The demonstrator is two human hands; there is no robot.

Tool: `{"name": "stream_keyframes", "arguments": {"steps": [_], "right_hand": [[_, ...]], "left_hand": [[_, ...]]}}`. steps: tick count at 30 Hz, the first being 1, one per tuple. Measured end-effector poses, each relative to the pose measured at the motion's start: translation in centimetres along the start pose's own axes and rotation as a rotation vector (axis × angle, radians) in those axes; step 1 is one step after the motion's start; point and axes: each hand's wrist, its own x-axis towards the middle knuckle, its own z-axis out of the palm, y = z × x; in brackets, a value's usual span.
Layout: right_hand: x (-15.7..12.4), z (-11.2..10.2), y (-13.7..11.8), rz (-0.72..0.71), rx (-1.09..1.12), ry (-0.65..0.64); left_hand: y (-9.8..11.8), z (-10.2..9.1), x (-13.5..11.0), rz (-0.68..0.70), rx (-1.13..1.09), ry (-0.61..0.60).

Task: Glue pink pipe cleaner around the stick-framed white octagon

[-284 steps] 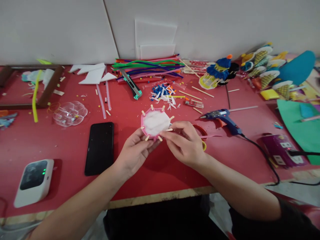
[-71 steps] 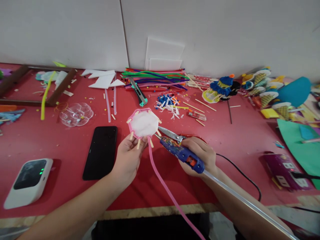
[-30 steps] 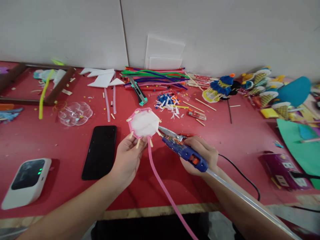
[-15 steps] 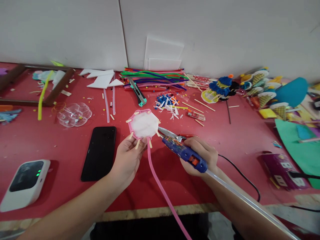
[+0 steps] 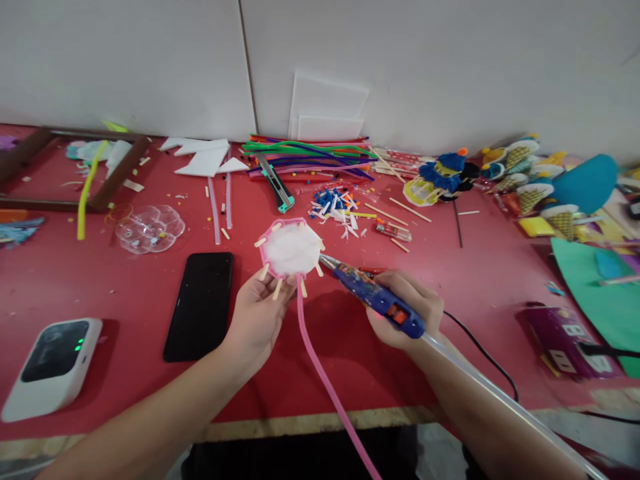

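Between the fingers of my left hand [image 5: 263,310] is a white octagonal disc [image 5: 293,249], held above the table by its lower edge. Short wooden sticks [image 5: 278,289] poke out around its rim. A pink pipe cleaner [image 5: 323,373] edges the left and lower sides, and its long tail hangs down toward me. My right hand [image 5: 407,307] grips a blue hot glue gun [image 5: 375,297] with a clear glue stick in its back. The nozzle is at the disc's right edge; whether it touches is unclear. Scissors [image 5: 373,271] lie behind the gun, mostly hidden.
A black phone [image 5: 199,307] and a white hotspot device [image 5: 50,370] lie to the left. Behind the disc are a utility knife [image 5: 275,183], cut scraps [image 5: 337,210] and a bundle of pipe cleaners [image 5: 310,153]. A purple power strip [image 5: 565,340] sits at right, with a black cord nearby.
The glue gun's nozzle has moved up along the disc's right edge, away from the lower right stick. The left hand still holds the disc in nearly the same place.
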Motion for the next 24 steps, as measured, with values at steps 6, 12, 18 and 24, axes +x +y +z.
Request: {"name": "stream_keyframes", "arguments": {"steps": [6, 12, 18, 24], "right_hand": [[1.1, -2.5, 1.1, 0.473, 0.043, 0.106], [1.0, -8.1, 5.9, 0.648, -0.09, -0.065], [-1.5, -10.4, 10.6, 0.608, -0.292, -0.324], [-1.7, -9.2, 9.9, 0.635, -0.454, -0.348]], "left_hand": [[-0.3, -0.5, 0.4, -0.022, -0.014, -0.024], [-0.3, -0.5, 0.3, -0.028, -0.025, -0.06], [-0.2, -0.6, 0.3, -0.024, -0.014, -0.046], [-0.3, -0.5, 0.5, -0.011, -0.064, -0.026]]}}
